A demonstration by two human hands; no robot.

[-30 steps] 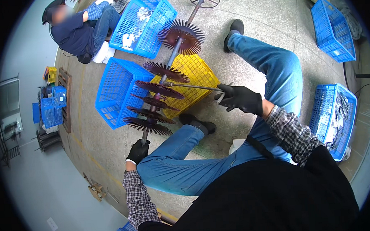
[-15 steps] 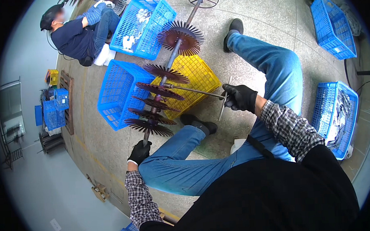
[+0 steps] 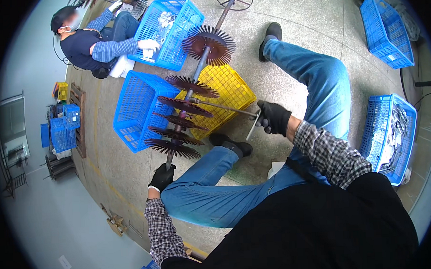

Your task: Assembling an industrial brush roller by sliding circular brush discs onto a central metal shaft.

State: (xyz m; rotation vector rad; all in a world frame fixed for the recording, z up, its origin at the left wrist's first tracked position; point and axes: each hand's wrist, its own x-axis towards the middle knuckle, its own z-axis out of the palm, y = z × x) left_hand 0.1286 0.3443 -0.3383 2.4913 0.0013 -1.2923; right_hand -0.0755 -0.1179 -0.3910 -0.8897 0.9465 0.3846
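A long metal shaft [image 3: 202, 68] runs from my left knee toward the far floor, carrying several dark, slotted discs [image 3: 212, 44] with finger-like rims. Gloved in black, my left hand [image 3: 162, 177] is closed round its near end. My right hand [image 3: 274, 117], also in a black glove, grips the crossbar of a T-handle wrench [image 3: 224, 106]. The wrench's long stem reaches left to the shaft, its tip meeting it between two discs; the exact contact is too small to make out.
Beneath the shaft lie a yellow crate [image 3: 228, 88] and a blue crate [image 3: 137, 102]. Farther off, a co-worker [image 3: 89, 46] sits beside another blue crate [image 3: 191, 20] holding pale parts. At right stand a filled blue crate [image 3: 381, 127] and another blue crate [image 3: 386, 31].
My right hand has turned the wrench's crossbar and shifted slightly. My left hand stays on the shaft's end. The co-worker has stretched an arm to the blue crate.
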